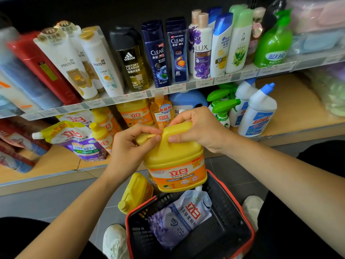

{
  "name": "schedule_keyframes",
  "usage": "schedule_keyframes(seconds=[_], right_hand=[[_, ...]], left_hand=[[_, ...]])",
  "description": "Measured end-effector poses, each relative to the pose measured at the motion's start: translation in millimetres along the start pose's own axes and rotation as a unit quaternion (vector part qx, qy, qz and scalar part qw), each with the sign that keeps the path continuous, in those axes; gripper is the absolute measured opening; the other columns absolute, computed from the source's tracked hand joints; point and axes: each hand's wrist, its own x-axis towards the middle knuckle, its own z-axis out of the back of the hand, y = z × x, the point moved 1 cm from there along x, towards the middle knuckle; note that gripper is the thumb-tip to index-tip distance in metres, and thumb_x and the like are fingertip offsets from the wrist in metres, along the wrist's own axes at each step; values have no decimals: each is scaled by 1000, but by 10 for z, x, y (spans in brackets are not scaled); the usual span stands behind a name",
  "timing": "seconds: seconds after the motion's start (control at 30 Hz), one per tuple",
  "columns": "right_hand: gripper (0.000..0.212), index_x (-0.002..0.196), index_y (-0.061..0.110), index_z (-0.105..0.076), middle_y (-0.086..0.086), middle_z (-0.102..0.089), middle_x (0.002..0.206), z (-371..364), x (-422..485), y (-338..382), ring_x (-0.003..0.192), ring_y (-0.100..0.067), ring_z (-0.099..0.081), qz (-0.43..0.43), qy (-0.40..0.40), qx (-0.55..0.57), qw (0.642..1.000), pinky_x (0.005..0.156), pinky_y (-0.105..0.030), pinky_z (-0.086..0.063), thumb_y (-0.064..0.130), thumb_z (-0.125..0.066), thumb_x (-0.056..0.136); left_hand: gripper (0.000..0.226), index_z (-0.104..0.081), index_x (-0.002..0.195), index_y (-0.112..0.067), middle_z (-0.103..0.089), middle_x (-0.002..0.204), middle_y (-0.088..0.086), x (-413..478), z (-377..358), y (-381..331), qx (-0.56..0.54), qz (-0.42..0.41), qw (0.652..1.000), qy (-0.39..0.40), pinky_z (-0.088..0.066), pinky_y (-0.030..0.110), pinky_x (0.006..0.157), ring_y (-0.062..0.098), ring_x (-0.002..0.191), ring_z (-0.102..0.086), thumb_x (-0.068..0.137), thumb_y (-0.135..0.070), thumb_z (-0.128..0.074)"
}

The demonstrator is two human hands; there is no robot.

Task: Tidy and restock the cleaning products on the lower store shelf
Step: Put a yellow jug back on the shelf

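On the left of the lower shelf (56, 165) a yellow and purple pouch (74, 141) lies tilted with its spout pointing left. Just to its right stand small yellow bottles (101, 134).

The left hand (128, 146) is curled round the cap (142, 137) of a big yellow jug (175, 163), fingers and thumb pinching it. The jug is upright and held in the air in front of the lower shelf, above the far edge of a basket (128, 221). The right hand (199, 126) grips the handle on top of the jug, fingers wrapped over it.

Below the held jug, a second yellow jug (134, 193) leans on the floor against the basket's left corner. The basket is black with a red rim, and inside it lies a purple pouch (179, 215). A white shoe (113, 240) shows on the floor to the left of the basket and another (252, 210) to its right.

Behind the hands, on the lower shelf, stand more yellow jugs (134, 113), an orange bottle (161, 111) and a blue jug (186, 100). Further right come green-topped spray bottles (222, 107), then white bottles with blue caps (257, 113), close together.

The upper shelf (186, 85) carries a row of shampoo bottles (134, 58) from left to right.
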Motion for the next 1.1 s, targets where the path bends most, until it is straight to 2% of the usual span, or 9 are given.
schedule_keyframes(seconds=[0.17,0.3,0.4,0.5,0.63,0.7,0.8,0.93,1.1], right_hand=[[33,93,16,-77,4,-72,95,21,5,8,93,-8,-67,-1,-4,8,1000,80,-27,-57,19,-92,64],[31,92,13,-76,-5,-74,95,57,26,7,91,-14,-69,-7,-21,50,999,78,-29,-59,12,-91,64],[31,93,9,-76,-12,-74,95,86,39,-4,93,-25,-70,-21,-26,86,996,82,-40,-60,9,-89,64],[34,89,12,-75,-8,-75,89,108,40,-10,87,-22,-71,-25,-44,129,990,78,-36,-61,12,-89,58],[33,86,14,-73,1,-76,78,205,56,5,77,-13,-72,-30,-82,206,975,68,-26,-58,16,-84,55],[33,88,14,-72,1,-76,80,278,71,15,78,-14,-73,-31,-114,233,965,69,-26,-58,16,-84,57],[39,96,12,-71,-3,-77,87,360,99,24,84,-17,-73,-41,-151,284,946,77,-32,-59,18,-83,60],[44,105,6,-69,-12,-73,93,402,137,-3,85,-24,-70,-58,-175,365,913,83,-39,-58,18,-81,65],[23,97,12,-72,3,-47,59,383,155,-104,57,-10,-47,-77,-213,358,906,63,-31,-45,25,-77,79]], left_hand=[[15,-79,97,-27,-76,105,-3,6,-24,-1,-50,15,998,-25,-55,26,83,13,108,-67,94,-24,-65],[25,-79,102,-24,-77,109,4,31,2,20,-113,53,990,-66,-56,38,92,22,113,-68,96,-34,-58],[32,-77,113,-25,-76,114,5,43,32,98,-144,69,985,-61,-58,32,88,23,113,-69,100,-42,-54],[36,-75,120,-27,-74,122,4,51,73,278,-134,94,986,-43,-53,39,98,22,118,-67,103,-43,-47],[48,-65,132,-32,-68,133,-3,7,171,590,-81,181,979,55,-42,54,111,19,126,-61,93,-58,-54],[67,-59,137,-36,-65,137,-5,-57,205,697,-82,212,966,126,-45,50,109,18,127,-61,80,-69,-68],[73,-62,133,-33,-65,138,1,-149,182,787,-111,239,947,184,-54,38,102,25,128,-61,69,-61,-85],[84,-56,137,-18,-64,137,11,-173,62,762,-223,243,936,120,-56,43,98,33,127,-61,67,-46,-92],[89,-51,145,-18,-58,145,13,-92,14,599,-347,215,912,29,-54,54,100,36,131,-58,69,-43,-91]])
